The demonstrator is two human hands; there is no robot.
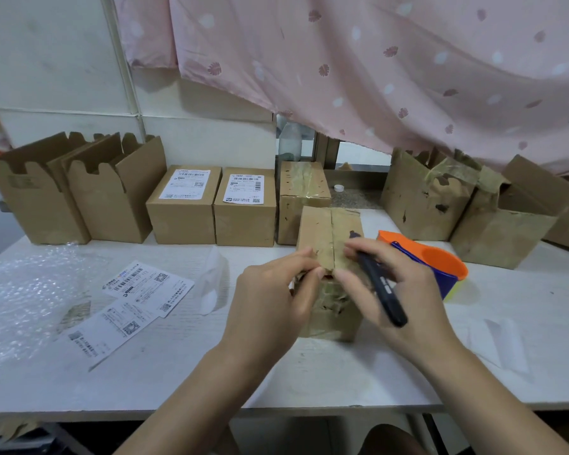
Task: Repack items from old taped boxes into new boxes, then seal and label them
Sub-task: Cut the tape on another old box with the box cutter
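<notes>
Left hand (pixel 270 300) and right hand (pixel 411 290), pen (pixel 380 284) in grip, pinching top edge of taped box (pixel 322 231) between them.

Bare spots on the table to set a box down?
Free: white table right of the orange-and-blue tape dispenser; near edge below the loose shipping labels. Crowded: bubble wrap left, brown cardboard boxes along the back.
</notes>
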